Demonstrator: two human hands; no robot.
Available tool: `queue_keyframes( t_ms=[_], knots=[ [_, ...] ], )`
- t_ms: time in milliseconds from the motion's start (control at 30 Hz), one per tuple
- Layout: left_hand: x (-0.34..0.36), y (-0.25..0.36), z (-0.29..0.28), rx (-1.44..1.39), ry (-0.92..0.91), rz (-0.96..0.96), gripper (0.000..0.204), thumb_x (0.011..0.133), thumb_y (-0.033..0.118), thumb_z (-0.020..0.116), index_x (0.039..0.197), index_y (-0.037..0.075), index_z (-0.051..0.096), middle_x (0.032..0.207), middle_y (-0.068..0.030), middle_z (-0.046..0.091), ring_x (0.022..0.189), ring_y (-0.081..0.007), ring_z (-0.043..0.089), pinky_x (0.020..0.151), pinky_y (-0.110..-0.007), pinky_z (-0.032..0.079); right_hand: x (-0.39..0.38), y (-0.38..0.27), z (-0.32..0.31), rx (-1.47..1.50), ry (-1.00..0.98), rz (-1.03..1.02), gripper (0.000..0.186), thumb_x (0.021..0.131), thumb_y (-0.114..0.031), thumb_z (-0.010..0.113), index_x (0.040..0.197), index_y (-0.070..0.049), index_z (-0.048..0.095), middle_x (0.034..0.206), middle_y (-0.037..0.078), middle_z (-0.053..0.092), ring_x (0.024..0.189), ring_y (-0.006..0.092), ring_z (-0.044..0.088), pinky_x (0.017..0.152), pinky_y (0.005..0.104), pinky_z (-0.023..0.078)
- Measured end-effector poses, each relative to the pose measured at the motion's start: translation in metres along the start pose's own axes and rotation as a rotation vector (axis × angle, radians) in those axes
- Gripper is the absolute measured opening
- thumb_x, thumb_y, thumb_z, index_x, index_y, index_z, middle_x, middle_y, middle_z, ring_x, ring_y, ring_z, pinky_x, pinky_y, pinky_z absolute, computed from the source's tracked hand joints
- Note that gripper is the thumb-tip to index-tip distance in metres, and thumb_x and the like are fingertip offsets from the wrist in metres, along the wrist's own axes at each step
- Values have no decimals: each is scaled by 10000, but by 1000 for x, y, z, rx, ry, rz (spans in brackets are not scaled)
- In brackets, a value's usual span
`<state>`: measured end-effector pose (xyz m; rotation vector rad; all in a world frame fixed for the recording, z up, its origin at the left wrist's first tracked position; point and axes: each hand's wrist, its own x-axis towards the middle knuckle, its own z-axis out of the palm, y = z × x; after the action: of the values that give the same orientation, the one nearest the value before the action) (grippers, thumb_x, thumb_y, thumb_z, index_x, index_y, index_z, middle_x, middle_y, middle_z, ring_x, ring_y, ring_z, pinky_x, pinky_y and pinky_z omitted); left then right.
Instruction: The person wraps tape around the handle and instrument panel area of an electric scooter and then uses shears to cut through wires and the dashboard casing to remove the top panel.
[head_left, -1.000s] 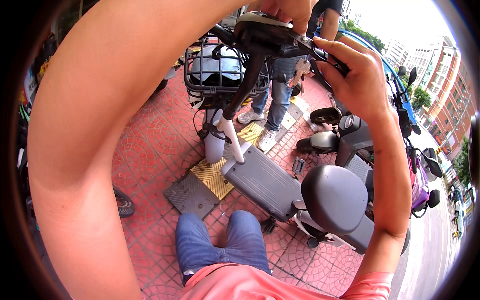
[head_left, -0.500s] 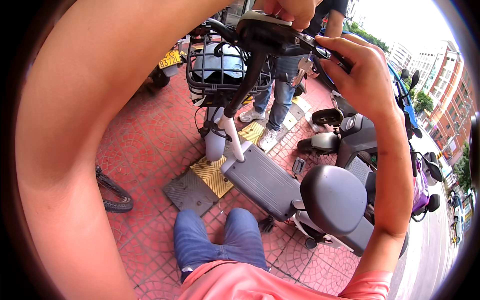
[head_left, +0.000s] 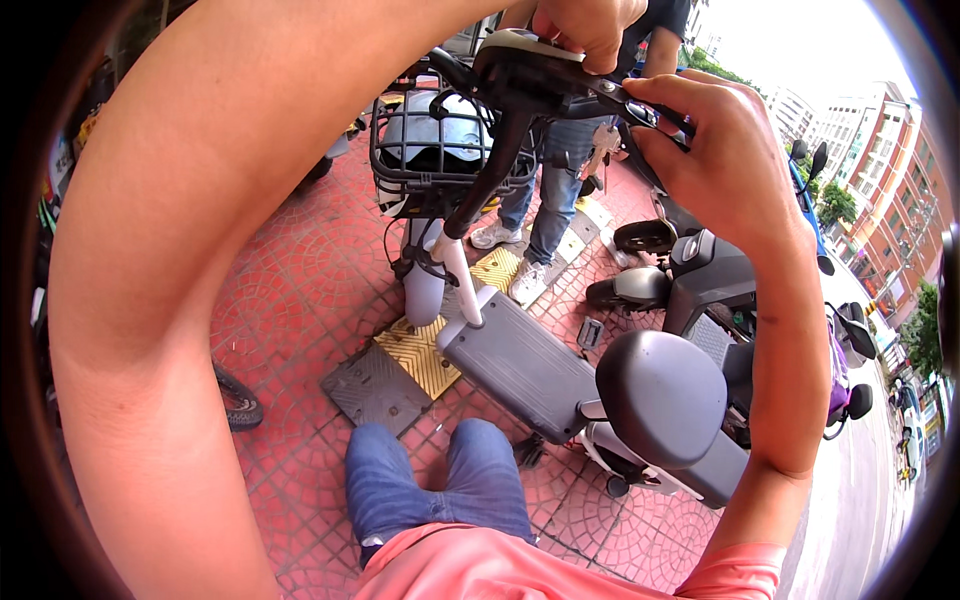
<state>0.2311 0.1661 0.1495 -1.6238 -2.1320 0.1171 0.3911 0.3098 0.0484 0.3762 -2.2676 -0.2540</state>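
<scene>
An electric bike stands in front of me, its dark handlebar console (head_left: 525, 72) near the top of the view. My left hand (head_left: 590, 28) is closed at the console's upper edge, fingers bent; the top of the picture cuts it off, and what its fingertips grip is hidden. My right hand (head_left: 715, 135) pinches the black right handlebar (head_left: 668, 120) between thumb and fingers. Keys (head_left: 602, 148) hang below the console. A black wire basket (head_left: 430, 165) is mounted ahead of the steering stem (head_left: 462, 275). Nearer me are the bike's grey footboard (head_left: 520, 365) and saddle (head_left: 662, 400).
Beyond the bike stands a person in jeans (head_left: 553, 215). Parked scooters (head_left: 715, 265) line the right side, by a road (head_left: 850, 490). A yellow and black ramp (head_left: 415, 360) lies on red paving (head_left: 290, 300). A bicycle wheel (head_left: 238, 398) shows at left.
The view has shifted slightly, and the yellow plate at the upper left is now hidden behind my left arm. Both hands stay at the handlebar with nearly the same hold.
</scene>
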Motion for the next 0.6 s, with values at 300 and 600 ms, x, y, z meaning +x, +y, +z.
queue_keyframes(
  t_ms=[300,600],
  knots=[
    [-4,-7,-7,-16,9,-17,338,792,317,867,861,-13,846,829,-200,799,803,-323,783,745,-470,603,11,-12,-13,-18,-21,73,371,862,-43,806,1230,6,817,903,187,743,772,314,673,767,420,548],
    [-5,-6,-2,-56,9,-24,344,792,321,870,856,-16,844,822,-199,796,792,-321,779,736,-471,600,14,-17,-15,-10,-1,67,359,879,-92,767,1217,18,821,857,201,759,706,298,688,752,395,570]
  ],
)
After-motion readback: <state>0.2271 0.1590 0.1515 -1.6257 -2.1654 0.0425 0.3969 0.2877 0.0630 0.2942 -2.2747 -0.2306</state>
